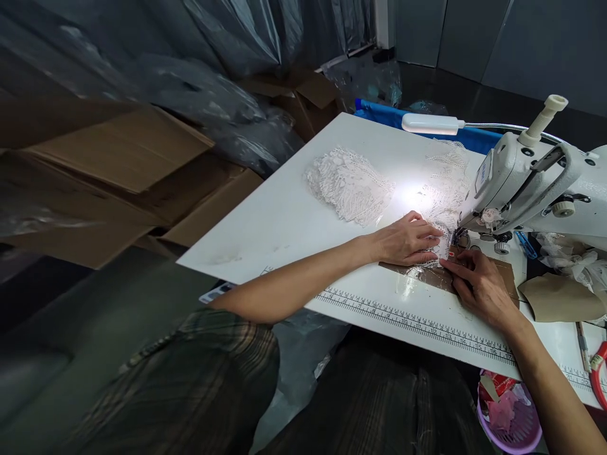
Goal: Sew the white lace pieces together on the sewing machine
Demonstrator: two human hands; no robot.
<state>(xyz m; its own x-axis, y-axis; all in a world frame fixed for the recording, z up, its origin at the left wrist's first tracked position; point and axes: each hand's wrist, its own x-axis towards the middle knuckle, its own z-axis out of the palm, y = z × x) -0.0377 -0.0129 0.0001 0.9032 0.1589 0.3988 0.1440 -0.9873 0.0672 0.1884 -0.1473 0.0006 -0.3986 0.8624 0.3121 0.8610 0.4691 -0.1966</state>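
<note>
My left hand [408, 240] lies palm down on the table, fingers stretched over a small piece of white lace [432, 253]. On the other side of that lace is my right hand [478, 281], its index finger reaching to the lace edge and its thumb apart. The lace is beside the needle and presser foot [456, 239] of a white sewing machine [512, 180]. Under both hands runs a brown, shiny taped plate [439, 278]. Fingers partly cover the lace.
A pile of white lace [348, 183] lies left of more lace [446, 170] behind the needle. A lit lamp [432, 124] hangs over the white table [265, 227]. Red-handled scissors [598, 373] lie right; a purple basket [515, 430] stands below. Cardboard boxes [118, 151] are at left.
</note>
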